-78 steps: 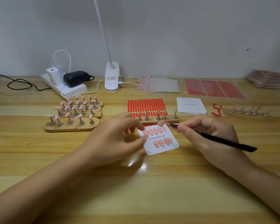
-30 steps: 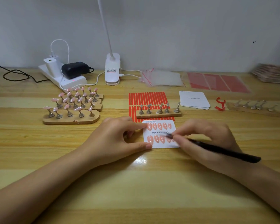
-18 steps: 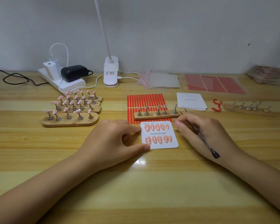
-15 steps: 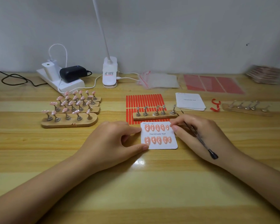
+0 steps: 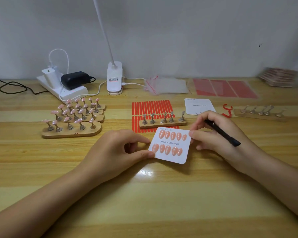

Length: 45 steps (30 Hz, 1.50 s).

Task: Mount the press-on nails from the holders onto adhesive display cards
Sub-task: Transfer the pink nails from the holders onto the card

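A white display card (image 5: 170,145) printed "Handmade Nail" lies tilted on the table (image 5: 144,194), carrying two rows of five peach nails; small writing at its far left corner is too fine to read. The left hand (image 5: 118,152) pinches the card's left edge between thumb and forefinger, and the right hand (image 5: 213,134) grips its right edge with curled fingers while holding a black tool (image 5: 221,132). Half a second ago the card lay square; it has since turned clockwise. Just beyond it stands a wooden holder (image 5: 163,123) with bare pegs; loaded holders (image 5: 72,120) sit at left. A blank card stack (image 5: 199,106) shows the same wording, blurred.
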Motion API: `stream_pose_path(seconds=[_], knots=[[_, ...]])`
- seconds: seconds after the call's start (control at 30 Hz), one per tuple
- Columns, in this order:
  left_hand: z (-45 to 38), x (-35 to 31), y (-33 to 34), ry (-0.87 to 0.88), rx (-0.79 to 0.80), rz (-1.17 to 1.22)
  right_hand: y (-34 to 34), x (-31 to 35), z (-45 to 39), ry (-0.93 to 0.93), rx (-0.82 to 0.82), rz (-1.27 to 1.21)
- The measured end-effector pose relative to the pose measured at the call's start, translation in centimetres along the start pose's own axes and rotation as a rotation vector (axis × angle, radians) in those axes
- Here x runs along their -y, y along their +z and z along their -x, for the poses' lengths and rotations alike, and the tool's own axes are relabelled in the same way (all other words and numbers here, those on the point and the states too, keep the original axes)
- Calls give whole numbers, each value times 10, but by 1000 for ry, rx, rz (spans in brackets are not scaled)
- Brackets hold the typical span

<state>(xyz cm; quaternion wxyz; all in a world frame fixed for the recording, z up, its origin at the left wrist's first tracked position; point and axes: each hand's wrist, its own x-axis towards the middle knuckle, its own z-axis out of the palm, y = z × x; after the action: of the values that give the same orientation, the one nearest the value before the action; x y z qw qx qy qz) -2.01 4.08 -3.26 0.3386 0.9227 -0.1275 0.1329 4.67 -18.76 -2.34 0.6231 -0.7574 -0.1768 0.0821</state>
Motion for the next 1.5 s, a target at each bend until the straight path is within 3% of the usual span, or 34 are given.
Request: stream_pose_path(seconds=[0.23,0.4,0.7,0.8,0.9,0.97,1.17,1.5], knots=[[-3,-16,-1,-157,-161,373,4,-3,3,-6,-87,-149],[-6,-21,4,-327,-115,757,11,-7,10,-31,-79,-290],[-11,-15,1,-435,-70,971,22,-2,16,-3,-43,-276],[-11,-15,-2,-474,-52,949,19,4,15,-91,-33,-166],[-13,-16,-1,-492,-27,892,13,7,9,-208,-212,-50],[-15,-17,0,-497,-20,856,10,9,5,-246,-232,-104],[-14,-18,5,-463,-11,726,15,13,0,-98,77,-362],[-13,-19,6,-448,6,694,18,3,-1,-139,-117,-255]])
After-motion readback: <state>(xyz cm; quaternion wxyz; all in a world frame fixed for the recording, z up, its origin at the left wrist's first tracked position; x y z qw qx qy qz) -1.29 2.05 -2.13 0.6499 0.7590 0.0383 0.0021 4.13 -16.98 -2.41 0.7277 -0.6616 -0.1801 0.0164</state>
